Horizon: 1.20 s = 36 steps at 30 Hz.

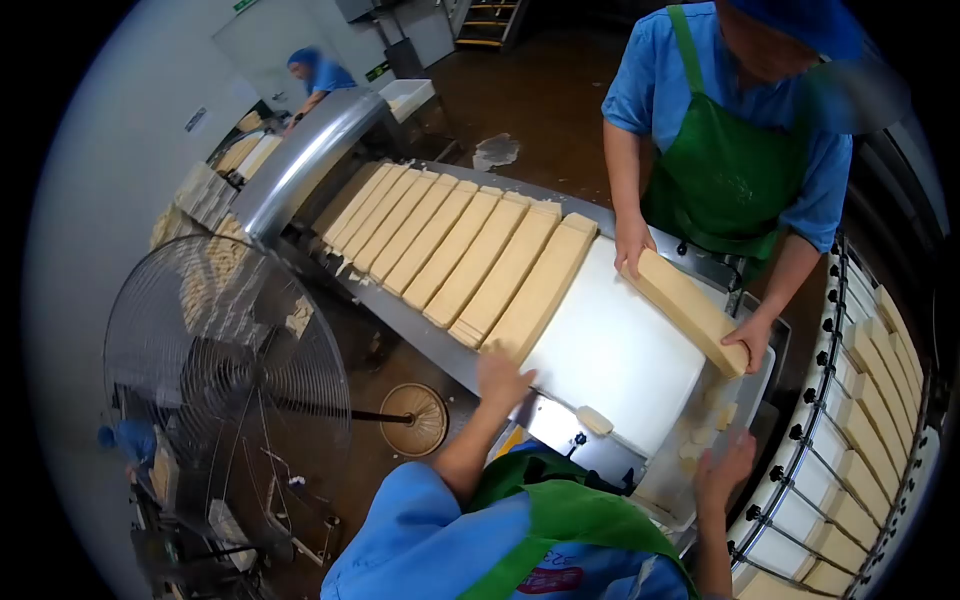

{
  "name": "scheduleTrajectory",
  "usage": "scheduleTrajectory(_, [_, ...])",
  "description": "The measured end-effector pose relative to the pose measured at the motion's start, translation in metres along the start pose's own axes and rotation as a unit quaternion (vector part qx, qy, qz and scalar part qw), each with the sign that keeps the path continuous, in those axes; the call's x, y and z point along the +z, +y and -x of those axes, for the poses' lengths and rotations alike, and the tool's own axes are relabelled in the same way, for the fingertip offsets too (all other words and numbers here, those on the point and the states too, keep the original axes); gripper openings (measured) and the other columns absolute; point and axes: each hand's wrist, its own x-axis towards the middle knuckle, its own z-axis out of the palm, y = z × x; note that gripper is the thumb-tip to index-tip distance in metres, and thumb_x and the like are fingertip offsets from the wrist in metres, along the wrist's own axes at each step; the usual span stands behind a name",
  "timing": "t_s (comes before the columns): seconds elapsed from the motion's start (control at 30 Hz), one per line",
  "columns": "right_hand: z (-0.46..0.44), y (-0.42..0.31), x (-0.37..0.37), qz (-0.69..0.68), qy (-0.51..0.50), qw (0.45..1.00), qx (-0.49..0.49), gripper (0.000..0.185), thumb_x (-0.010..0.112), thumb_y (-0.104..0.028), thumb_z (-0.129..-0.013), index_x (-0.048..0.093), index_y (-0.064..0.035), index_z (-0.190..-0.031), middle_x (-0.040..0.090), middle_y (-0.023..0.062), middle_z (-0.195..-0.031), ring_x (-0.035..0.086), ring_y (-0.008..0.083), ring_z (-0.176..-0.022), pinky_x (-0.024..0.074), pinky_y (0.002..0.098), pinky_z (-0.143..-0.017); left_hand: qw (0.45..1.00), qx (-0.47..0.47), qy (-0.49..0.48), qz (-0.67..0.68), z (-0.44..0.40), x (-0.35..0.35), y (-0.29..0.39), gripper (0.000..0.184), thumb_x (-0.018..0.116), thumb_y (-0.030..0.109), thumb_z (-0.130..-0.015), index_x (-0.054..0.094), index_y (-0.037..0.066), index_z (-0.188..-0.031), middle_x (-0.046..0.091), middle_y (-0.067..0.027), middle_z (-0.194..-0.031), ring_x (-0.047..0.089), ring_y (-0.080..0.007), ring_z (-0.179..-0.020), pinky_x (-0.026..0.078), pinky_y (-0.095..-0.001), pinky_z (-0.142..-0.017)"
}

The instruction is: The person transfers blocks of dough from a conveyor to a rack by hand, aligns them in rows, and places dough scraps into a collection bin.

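Beige and straight-edged, 1 long block (548, 282) lies by the blurred left hand (503, 378), grip unclear; right hand (724, 472) spread.

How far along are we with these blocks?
Looks done: several blocks already on the curved conveyor. In hand: a co-worker grips one block; your left hand is at the nearest block, right hand empty. Left: the row on the straight conveyor. Overall total unclear.

Dim floor (562, 90), glare on metal hood (318, 150), fisheye-curved edges
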Motion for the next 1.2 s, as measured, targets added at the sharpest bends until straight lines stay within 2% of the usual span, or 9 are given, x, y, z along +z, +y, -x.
scheduleTrajectory(0.2, [-0.08,-0.122,0.074,-0.117,-0.049,0.984,-0.124,0.051,0.065,-0.015,-0.074,0.051,-0.0041,-0.121,0.037,0.0232,-0.136,0.03,0.0428,-0.128,0.0246,0.052,-0.103,0.974,0.004,0.057,0.219,-0.03,0.017,-0.033,0.075,0.079,0.014,-0.067,0.035,-0.008,-0.124,0.036,-0.0285,-0.122,0.04,-0.044,-0.112,0.034,-0.0451,-0.1])
scheduleTrajectory(0.3, [-0.13,-0.178,0.122,-0.121,-0.086,0.982,-0.114,0.055,0.065,-0.019,-0.076,0.048,-0.0017,-0.125,0.036,0.0236,-0.136,0.029,0.042,-0.128,0.0253,0.0521,-0.103,0.97,0.023,0.021,0.243,-0.041,0.009,-0.027,0.076,0.078,0.011,-0.067,0.033,-0.008,-0.124,0.037,-0.0276,-0.12,0.041,-0.0443,-0.111,0.036,-0.045,-0.098])
scheduleTrajectory(0.43, [-0.201,-0.243,0.178,-0.113,-0.108,0.985,-0.072,0.062,0.062,-0.03,-0.082,0.042,0.001,-0.131,0.032,0.022,-0.141,0.029,0.0382,-0.128,0.0256,0.0503,-0.103,0.957,0.06,0.037,0.281,-0.045,0.007,-0.023,0.078,0.079,0.013,-0.066,0.032,-0.007,-0.125,0.037,-0.0292,-0.119,0.044,-0.0468,-0.108,0.04,-0.0465,-0.094])
scheduleTrajectory(0.77, [-0.32,-0.332,0.219,-0.031,-0.275,0.96,0.032,0.068,0.046,-0.055,-0.088,0.03,-0.0185,-0.143,0.006,0.0189,-0.154,0.036,0.0344,-0.127,0.0325,0.0442,-0.103,0.976,0.1,-0.052,0.186,-0.052,-0.004,-0.022,0.087,0.076,0.029,-0.072,0.024,-0.011,-0.129,0.033,-0.0323,-0.124,0.053,-0.0503,-0.094,0.048,-0.0473,-0.082])
scheduleTrajectory(0.97, [-0.313,-0.295,0.183,-0.038,-0.3,0.94,0.159,0.074,0.061,-0.045,-0.077,0.029,-0.0102,-0.134,0.027,0.0165,-0.136,0.043,0.0348,-0.119,0.0441,0.0448,-0.093,0.976,0.143,-0.073,0.15,-0.052,0.002,-0.017,0.085,0.074,0.027,-0.07,0.025,-0.011,-0.128,0.037,-0.0309,-0.119,0.051,-0.0482,-0.098,0.047,-0.0468,-0.086])
scheduleTrajectory(1.1, [-0.289,-0.21,0.13,-0.053,-0.25,0.902,0.349,0.084,0.063,-0.046,-0.074,0.027,-0.0089,-0.139,0.025,0.017,-0.14,0.036,0.037,-0.126,0.0428,0.05,-0.089,0.942,0.229,-0.179,0.168,-0.042,-0.005,0.015,0.086,0.075,0.03,-0.068,0.025,0.002,-0.133,0.033,-0.0287,-0.123,0.052,-0.0486,-0.1,0.047,-0.0484,-0.086])
scheduleTrajectory(1.13, [-0.276,-0.181,0.132,0.048,-0.267,0.928,0.256,0.092,0.062,-0.052,-0.073,0.025,-0.0059,-0.143,0.024,0.0199,-0.143,0.016,0.0395,-0.137,0.0422,0.0512,-0.088,0.923,0.259,-0.214,0.189,-0.038,0.007,0.02,0.093,0.075,0.035,-0.068,0.019,0.004,-0.136,0.034,-0.0281,-0.123,0.052,-0.0483,-0.1,0.047,-0.0494,-0.086])
scheduleTrajectory(1.17, [-0.262,-0.155,0.14,0.032,-0.213,0.929,0.302,0.095,0.06,-0.055,-0.072,0.026,-0.0038,-0.144,0.022,0.0219,-0.145,-0.004,0.0377,-0.141,0.0409,0.0554,-0.087,0.922,0.261,-0.243,0.152,-0.03,0.008,0.036,0.093,0.074,0.036,-0.07,0.017,0.003,-0.136,0.034,-0.0283,-0.123,0.052,-0.0483,-0.101,0.047,-0.0505,-0.084])
scheduleTrajectory(1.2, [-0.25,-0.141,0.115,-0.027,-0.214,0.921,0.325,0.093,0.063,-0.052,-0.072,0.026,-0.0034,-0.142,0.018,0.0216,-0.148,-0.005,0.0372,-0.141,0.0419,0.0561,-0.086,0.929,0.269,-0.215,0.134,-0.022,0.017,0.049,0.091,0.074,0.033,-0.07,0.018,0.002,-0.135,0.034,-0.0291,-0.121,0.052,-0.0489,-0.099,0.047,-0.051,-0.083])
